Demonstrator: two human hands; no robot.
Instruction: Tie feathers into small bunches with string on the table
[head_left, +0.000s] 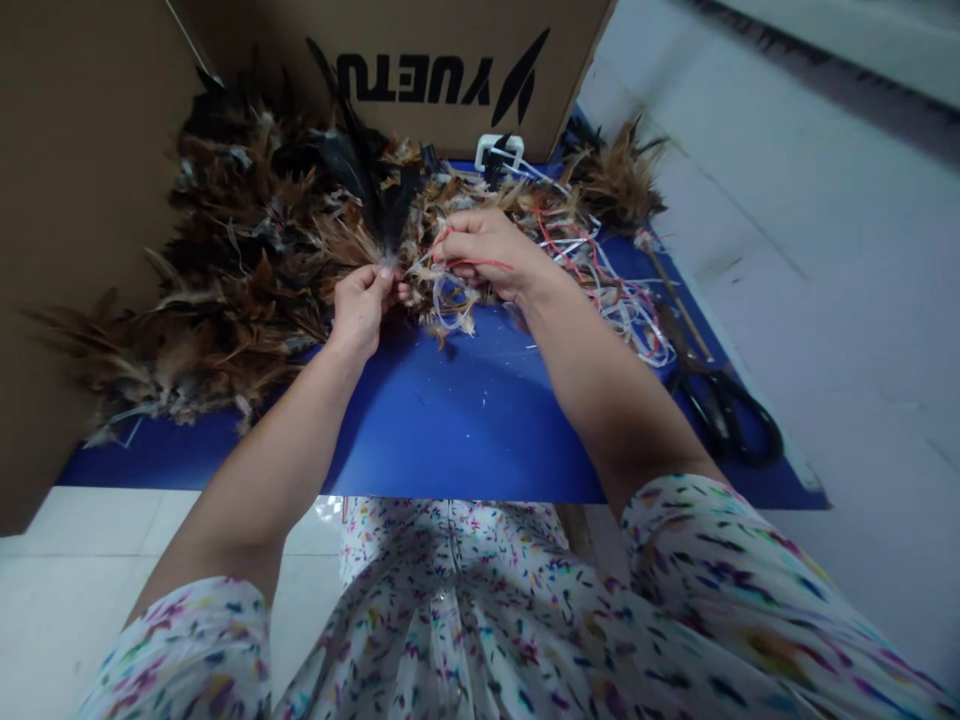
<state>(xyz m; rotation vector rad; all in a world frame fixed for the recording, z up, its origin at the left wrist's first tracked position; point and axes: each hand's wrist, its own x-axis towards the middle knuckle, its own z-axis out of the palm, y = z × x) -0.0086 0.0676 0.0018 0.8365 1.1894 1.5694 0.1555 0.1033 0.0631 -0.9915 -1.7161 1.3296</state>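
Observation:
My left hand [363, 305] is closed, its thumb and fingers pinching the pale base of a dark feather bunch [382, 205] that points away from me. To its right, my right hand [484, 250] is closed too, gripping a red string [480, 264] whose loose end lies across the fingers. A whitish loop of string [452, 305] hangs just below the right fingers. Brown and black feathers [232, 220] are heaped around and behind both hands, and whether any string goes round the held bunch I cannot tell.
A cardboard box [420, 40] stands at the back, another cardboard panel [82, 160] at the left. Red and white strings [622, 310] lie tangled on the right of the blue tabletop [457, 420]. Black-handled scissors [724, 415] rest near its right edge, beside a thin stick [682, 305].

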